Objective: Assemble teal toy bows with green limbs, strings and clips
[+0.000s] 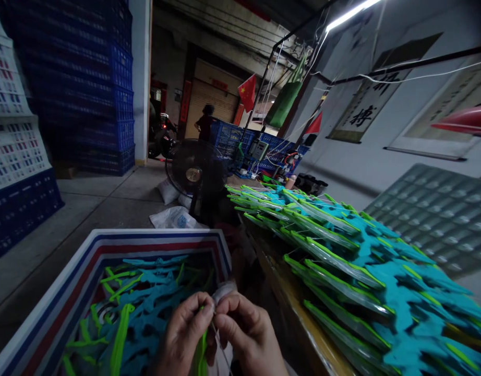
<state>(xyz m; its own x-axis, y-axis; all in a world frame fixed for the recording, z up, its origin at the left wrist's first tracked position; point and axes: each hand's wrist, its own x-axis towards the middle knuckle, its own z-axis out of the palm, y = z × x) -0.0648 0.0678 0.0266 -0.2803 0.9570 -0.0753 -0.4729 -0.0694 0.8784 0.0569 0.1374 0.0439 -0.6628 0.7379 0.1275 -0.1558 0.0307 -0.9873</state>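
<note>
At the bottom centre, my left hand (189,329) and my right hand (244,329) meet with fingertips nearly touching. A green strip (202,355) hangs beneath my left fingers, which are closed on it. My right thumb and forefinger pinch a thin pale strand (219,342) that runs downward. Just what lies between the fingertips is too small to make out. Left of and behind the hands, a striped bin (56,313) holds blue and green pieces (146,297). Rows of similar blue pieces with green-edged clear parts (405,292) cover a table (287,297) on the right.
A black fan (193,175) stands beyond the bin, beside white bags (176,218). Stacked blue crates (123,104) and white crates (17,136) rise at the left. A person (205,122) is in the background. A translucent ridged sheet (432,209) leans at the right wall.
</note>
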